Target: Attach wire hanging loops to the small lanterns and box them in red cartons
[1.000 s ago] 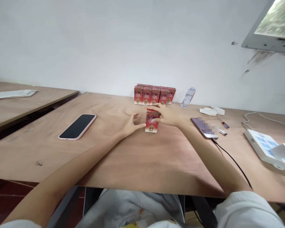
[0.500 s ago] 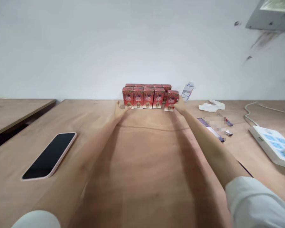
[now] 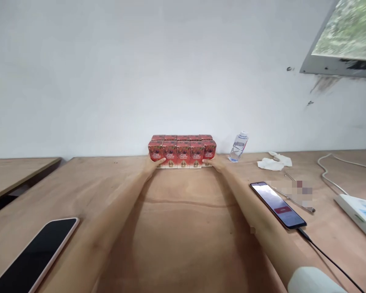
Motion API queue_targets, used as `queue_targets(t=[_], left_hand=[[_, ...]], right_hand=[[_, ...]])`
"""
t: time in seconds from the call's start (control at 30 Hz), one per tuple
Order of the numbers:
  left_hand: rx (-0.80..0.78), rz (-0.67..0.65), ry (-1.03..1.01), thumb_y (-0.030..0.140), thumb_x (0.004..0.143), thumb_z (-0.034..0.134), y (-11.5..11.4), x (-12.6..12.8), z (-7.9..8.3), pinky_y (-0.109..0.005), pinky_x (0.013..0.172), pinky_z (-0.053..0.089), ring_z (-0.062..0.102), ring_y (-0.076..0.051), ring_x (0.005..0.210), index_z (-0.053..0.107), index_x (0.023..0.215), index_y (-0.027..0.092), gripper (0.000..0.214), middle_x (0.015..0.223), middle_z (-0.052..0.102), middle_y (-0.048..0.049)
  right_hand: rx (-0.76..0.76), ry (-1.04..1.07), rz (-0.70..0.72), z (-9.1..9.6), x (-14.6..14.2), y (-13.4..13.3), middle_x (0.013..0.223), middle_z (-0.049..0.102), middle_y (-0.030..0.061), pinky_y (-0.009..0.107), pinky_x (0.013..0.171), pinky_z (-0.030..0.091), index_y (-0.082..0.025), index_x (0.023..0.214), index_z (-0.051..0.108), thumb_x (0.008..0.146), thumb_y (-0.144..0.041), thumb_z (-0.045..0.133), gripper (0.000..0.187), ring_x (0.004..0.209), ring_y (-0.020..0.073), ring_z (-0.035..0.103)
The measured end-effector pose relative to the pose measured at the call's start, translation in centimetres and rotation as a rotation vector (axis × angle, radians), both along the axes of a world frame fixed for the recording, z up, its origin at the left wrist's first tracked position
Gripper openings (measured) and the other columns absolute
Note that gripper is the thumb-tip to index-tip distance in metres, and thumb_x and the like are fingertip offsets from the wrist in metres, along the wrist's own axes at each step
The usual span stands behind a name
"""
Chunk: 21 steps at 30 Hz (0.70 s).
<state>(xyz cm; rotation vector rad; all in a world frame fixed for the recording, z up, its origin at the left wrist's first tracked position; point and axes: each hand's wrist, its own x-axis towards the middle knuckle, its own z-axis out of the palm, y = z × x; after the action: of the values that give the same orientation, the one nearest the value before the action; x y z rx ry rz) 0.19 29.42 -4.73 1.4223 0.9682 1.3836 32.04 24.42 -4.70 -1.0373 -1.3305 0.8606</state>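
Observation:
Red printed cartons stand upright side by side in two rows against the wall. The front row has no gap between its boxes. At the row's left end my left hand grips the end box, its thumb across the front face. My right hand clasps the right end box the same way, thumb on its lower front. The other fingers of both hands are mostly hidden at the sides of the boxes.
Right of the boxes stand a clear bottle and crumpled white tissue. A lit phone on a cable lies beside my right forearm, with a white power strip farther right. Another phone lies at left on the wooden table.
The right end box has moved left and back, closing the gap in the front row. My left thumb now lies over the left end box. The view has tilted up.

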Motion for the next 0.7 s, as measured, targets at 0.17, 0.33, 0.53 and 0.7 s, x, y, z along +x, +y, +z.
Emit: queue_targets(t=[0.17, 0.33, 0.53, 0.7], left_hand=[[0.017, 0.048, -0.013, 0.037, 0.053, 0.089, -0.1, -0.2, 0.2, -0.049, 0.107, 0.045, 0.058, -0.033, 0.122, 0.054, 0.121, 0.016, 0.079, 0.129, 0.061, -0.0166], [0.035, 0.104, -0.015, 0.036, 0.053, 0.090, -1.3, -0.7, -0.1, -0.047, 0.105, 0.047, 0.059, -0.032, 0.120, 0.054, 0.122, 0.016, 0.081, 0.127, 0.062, -0.0158], [0.015, 0.143, 0.020, 0.036, 0.052, 0.090, -2.6, -1.5, -0.2, -0.050, 0.107, 0.045, 0.060, -0.033, 0.118, 0.057, 0.116, 0.016, 0.074, 0.124, 0.064, -0.0153], [-0.006, 0.097, 0.016, 0.041, 0.051, 0.090, -2.2, -1.8, 0.3, -0.051, 0.110, 0.042, 0.057, -0.034, 0.123, 0.057, 0.117, 0.016, 0.077, 0.125, 0.064, -0.0156]], right_hand=[[0.013, 0.024, -0.007, 0.2, -0.8, -0.5, 0.114, 0.070, 0.0097, 0.047, 0.100, 0.049, -0.021, 0.112, 0.058, 0.043, -0.043, 0.090, 0.079, 0.104, 0.0268, 0.066], [0.004, 0.035, -0.032, 0.1, -1.3, -1.5, 0.113, 0.070, 0.0110, 0.047, 0.101, 0.049, -0.019, 0.112, 0.059, 0.045, -0.042, 0.090, 0.077, 0.105, 0.0266, 0.066], [-0.031, 0.040, -0.045, -0.5, -1.7, -2.7, 0.110, 0.072, 0.0116, 0.047, 0.098, 0.051, -0.019, 0.103, 0.062, 0.048, -0.047, 0.087, 0.066, 0.102, 0.0271, 0.067], [-0.018, 0.037, -0.042, 0.1, -1.6, -2.5, 0.108, 0.072, 0.0088, 0.049, 0.101, 0.048, -0.022, 0.105, 0.063, 0.042, -0.051, 0.088, 0.074, 0.107, 0.0287, 0.065]])
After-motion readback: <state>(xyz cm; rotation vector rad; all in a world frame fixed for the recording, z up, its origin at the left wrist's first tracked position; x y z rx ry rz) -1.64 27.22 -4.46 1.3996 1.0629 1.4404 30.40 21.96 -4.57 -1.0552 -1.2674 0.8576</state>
